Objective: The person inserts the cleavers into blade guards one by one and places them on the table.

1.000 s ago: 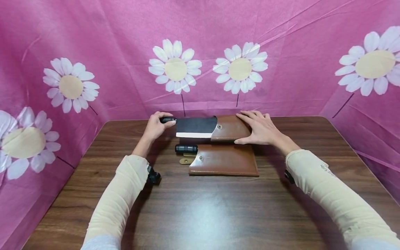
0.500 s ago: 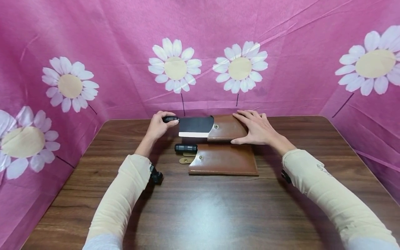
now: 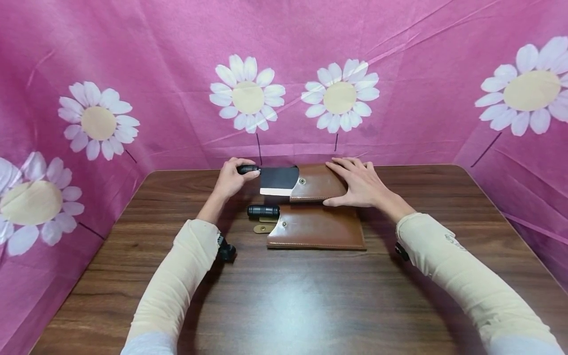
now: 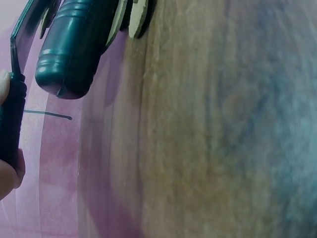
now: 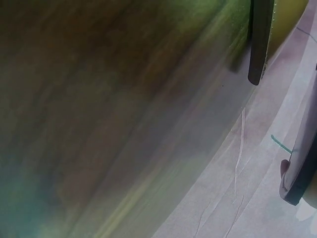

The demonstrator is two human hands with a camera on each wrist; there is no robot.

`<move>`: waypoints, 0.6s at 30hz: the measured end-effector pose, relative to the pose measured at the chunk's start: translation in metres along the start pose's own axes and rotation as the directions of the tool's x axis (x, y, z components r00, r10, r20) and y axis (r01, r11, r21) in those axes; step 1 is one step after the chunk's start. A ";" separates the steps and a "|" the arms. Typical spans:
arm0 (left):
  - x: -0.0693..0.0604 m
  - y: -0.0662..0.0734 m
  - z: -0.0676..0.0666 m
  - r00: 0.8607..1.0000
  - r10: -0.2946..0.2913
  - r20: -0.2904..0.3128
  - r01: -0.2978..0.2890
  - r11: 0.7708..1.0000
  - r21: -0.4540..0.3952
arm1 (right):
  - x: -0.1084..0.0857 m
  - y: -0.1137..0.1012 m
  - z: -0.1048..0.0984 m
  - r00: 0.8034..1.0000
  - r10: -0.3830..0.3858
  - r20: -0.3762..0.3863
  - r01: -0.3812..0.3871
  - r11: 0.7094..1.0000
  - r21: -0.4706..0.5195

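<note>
My left hand (image 3: 233,176) pinches the black handle (image 3: 248,169) of a cleaver at the back of the table. The cleaver's dark blade (image 3: 277,178), with its bright cutting edge toward me, is partly inside a brown leather sheath (image 3: 315,183). Across the sheath's right part, my right hand (image 3: 361,181) grips it with fingers at the far side and thumb at the near edge. In the left wrist view the held handle (image 4: 12,121) shows at the left edge. The right wrist view catches only a sheath edge (image 5: 299,171) and hardly any of the hand.
Just in front lies a second brown sheath (image 3: 319,229) with a black handle (image 3: 264,211) protruding left and a tan snap strap (image 3: 265,229) beside it. Under everything is a brown wooden table (image 3: 284,296). Pink flowered cloth (image 3: 293,39) hangs behind and at both sides.
The left hand has moved right with the handle, while the right hand and sheath have shifted slightly left. Less blade shows outside the sheath. The front sheath has stayed in place.
</note>
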State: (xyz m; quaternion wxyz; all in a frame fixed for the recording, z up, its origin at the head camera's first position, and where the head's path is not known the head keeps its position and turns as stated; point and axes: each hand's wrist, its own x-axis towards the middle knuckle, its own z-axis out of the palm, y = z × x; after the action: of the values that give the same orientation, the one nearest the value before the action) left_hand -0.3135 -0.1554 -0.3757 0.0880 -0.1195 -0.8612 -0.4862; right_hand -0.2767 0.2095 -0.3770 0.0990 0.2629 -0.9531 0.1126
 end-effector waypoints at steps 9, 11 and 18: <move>0.000 0.001 0.006 1.000 0.025 -0.007 -0.025 1.000 -0.002 | 0.003 -0.004 0.001 1.000 -0.019 -0.012 0.018 1.000 -0.023; 0.001 0.001 0.007 1.000 0.027 -0.007 -0.027 1.000 0.003 | 0.004 -0.005 0.001 1.000 -0.021 -0.012 0.021 0.999 -0.026; 0.002 0.006 0.010 1.000 0.018 -0.004 -0.018 1.000 0.019 | 0.005 -0.008 0.005 1.000 -0.021 -0.013 0.021 1.000 -0.016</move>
State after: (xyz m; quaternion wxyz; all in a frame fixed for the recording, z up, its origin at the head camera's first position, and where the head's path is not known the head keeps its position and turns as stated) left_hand -0.3138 -0.1437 -0.3758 0.0951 -0.1252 -0.8644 -0.4776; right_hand -0.2779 0.1992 -0.3792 0.1086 0.2713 -0.9505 0.1055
